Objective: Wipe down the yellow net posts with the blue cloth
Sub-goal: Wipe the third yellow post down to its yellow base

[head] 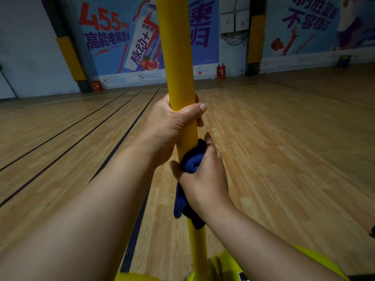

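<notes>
Yellow post (pixel 178 57), dark blue cloth (pixel 191 161) — pale wood floor (pixel 284 149) striped with black lines.

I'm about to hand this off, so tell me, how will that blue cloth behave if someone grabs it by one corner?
The blue cloth is probably floppy: it bunches under the right hand and a loose tail hangs beside the yellow post. It likely weighs little, and would drape rather than hold shape.

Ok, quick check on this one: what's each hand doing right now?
Left hand: closed around the yellow post, above the other hand.
Right hand: closed on the blue cloth, holding it against the post.
</notes>
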